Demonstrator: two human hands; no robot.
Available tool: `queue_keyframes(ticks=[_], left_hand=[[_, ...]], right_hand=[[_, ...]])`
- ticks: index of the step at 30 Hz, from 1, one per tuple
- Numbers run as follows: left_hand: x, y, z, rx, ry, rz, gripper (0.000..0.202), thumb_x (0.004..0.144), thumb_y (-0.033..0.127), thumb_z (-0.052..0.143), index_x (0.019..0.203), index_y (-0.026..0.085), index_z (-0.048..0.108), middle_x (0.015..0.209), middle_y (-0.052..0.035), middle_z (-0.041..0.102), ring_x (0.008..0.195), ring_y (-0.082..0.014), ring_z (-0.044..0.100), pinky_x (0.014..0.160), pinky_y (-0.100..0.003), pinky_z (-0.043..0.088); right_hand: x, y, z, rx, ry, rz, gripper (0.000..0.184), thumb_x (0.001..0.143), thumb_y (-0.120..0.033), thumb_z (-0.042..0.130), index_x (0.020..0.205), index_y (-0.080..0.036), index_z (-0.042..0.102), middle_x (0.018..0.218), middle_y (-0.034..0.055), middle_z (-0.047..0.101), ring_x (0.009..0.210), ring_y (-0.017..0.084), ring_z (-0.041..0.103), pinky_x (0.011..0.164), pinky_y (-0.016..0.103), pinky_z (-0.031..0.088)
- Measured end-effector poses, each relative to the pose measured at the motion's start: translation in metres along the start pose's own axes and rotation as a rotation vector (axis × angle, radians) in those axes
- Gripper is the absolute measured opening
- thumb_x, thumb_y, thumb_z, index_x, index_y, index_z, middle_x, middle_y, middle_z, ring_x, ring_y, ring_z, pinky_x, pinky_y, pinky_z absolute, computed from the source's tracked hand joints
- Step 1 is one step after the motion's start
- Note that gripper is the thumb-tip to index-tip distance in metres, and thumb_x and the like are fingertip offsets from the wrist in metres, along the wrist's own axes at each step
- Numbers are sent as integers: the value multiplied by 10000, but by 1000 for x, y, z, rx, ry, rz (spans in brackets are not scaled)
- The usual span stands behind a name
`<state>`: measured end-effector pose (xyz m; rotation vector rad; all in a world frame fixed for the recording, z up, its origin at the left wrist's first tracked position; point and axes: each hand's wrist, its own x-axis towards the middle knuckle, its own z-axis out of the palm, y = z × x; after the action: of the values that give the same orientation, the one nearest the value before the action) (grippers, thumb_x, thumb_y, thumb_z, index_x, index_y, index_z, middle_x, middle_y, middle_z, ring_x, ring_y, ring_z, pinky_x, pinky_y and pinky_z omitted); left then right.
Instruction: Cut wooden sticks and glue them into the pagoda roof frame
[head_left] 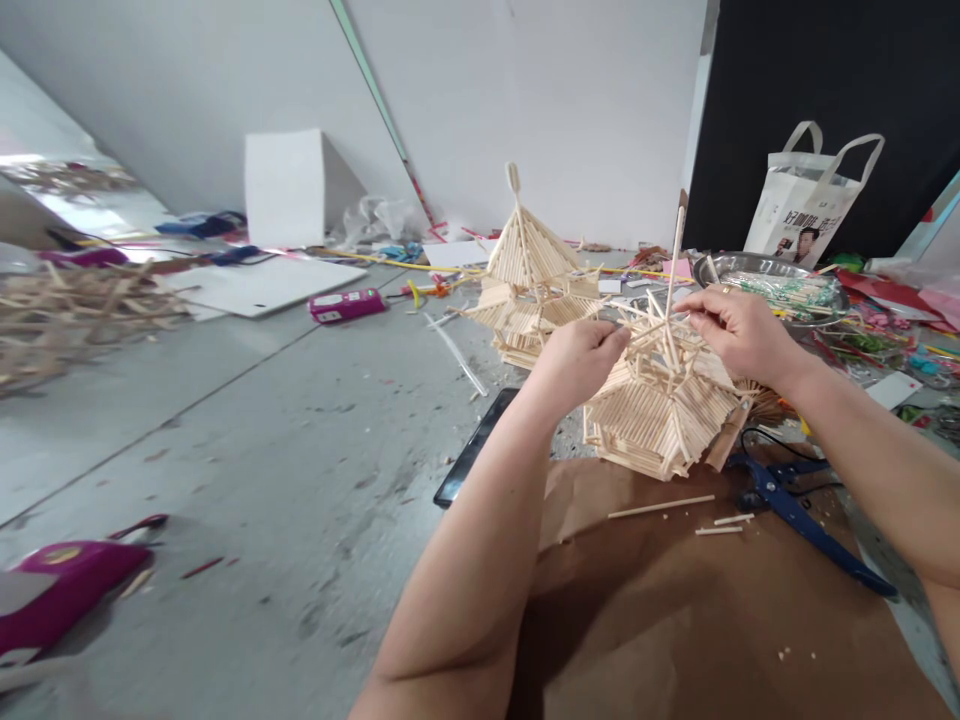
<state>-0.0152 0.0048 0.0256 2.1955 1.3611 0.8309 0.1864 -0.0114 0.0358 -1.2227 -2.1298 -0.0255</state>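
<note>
Near model (660, 410): one roof-shaped build of pale sticks, middle right of the scene, sitting on the far edge of the brown paper (675, 620); tilted, with its broad ribbed face turned to the near side and its peak up and far.
Upright stick (677, 250): one, rising from the top of the near model between both hands; long axis close to vertical, tip leaning slightly right.
Left hand (577, 360): fingers curled, thumb and fingertips pressed together on stick ends at the model's upper left edge.
Right hand (739, 330): thumb and forefinger pinched on thin stick ends at the model's top, just right of the upright stick; which stick exactly, cannot tell.
Far model (525, 270): one tiered stick tower, standing upright just beyond and left of the near model, with a peaked roof and a knob on top.
In the way: left hand covering the far model's lower right corner; left forearm crossing the black slab (471, 455) that lies flat left of the paper.
Loose sticks (660, 508): three on the paper near the model, one long and two short, all lying roughly left to right.
Blue tool (795, 510): one, right of the model, long axis running far left to near right, passing under the right forearm.
Metal bowl (772, 285): one, far right, just behind the right hand.
White bag (806, 200): one, upright beyond the bowl.
Stick pile (75, 310): one heap, far left.
Pink items: two, well apart; a box (346, 305) far middle, a larger object (52, 590) near left.
</note>
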Motion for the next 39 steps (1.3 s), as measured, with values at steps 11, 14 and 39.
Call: queue_keyframes(ticks=[11,14,39], left_hand=[[0,1,0,-18,10,-4,354,808,304,394,483,184,316,451,43,311,467,-89,307,519,-251,242],[0,0,1,-20,9,5,349,808,306,392,488,183,324,453,42,317,471,-89,311,520,-248,243],[-3,-4,-2,-182,-17,-46,376,813,408,365,564,171,515,403,47,342,420,-91,321,466,-228,255]], right_hand=[[0,-8,5,-193,-74,-57,364,786,-102,412,980,-220,697,966,67,637,864,179,562,719,302,421],[0,-8,6,-214,-73,-63,367,790,-102,410,999,-215,690,977,71,636,861,183,561,705,299,418],[0,-8,6,-282,-96,-81,381,804,-126,399,1049,-220,674,979,69,623,823,172,537,642,287,373]])
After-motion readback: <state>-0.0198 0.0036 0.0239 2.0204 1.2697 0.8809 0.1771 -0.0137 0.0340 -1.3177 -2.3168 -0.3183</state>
